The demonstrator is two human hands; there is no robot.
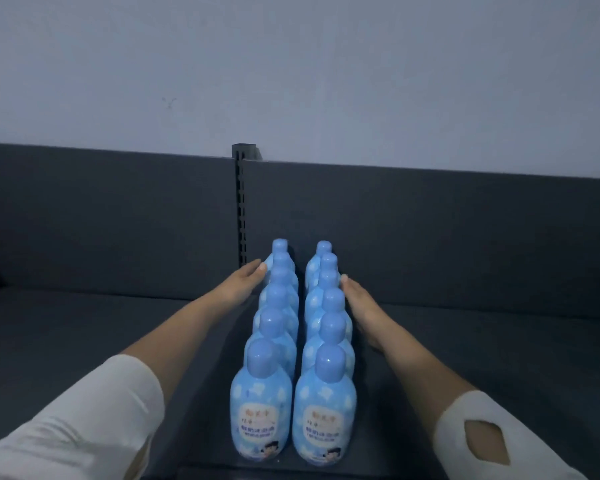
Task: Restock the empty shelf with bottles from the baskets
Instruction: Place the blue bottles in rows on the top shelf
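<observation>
Two rows of light blue bottles with blue caps stand upright on the dark shelf [84, 334], running from its front edge toward the back panel. The left row [261, 403] and the right row [324, 407] each hold several bottles. My left hand [246, 277] lies flat with straight fingers against the outer side of the left row, near its far end. My right hand [359, 303] lies flat the same way along the outer side of the right row. Neither hand grips a bottle. No basket is in view.
A dark back panel [430, 230] rises behind the shelf, with a slotted upright post [241, 209] just behind the left row. A pale wall [291, 64] stands above it. Bare shelf surface stretches to both sides of the bottles.
</observation>
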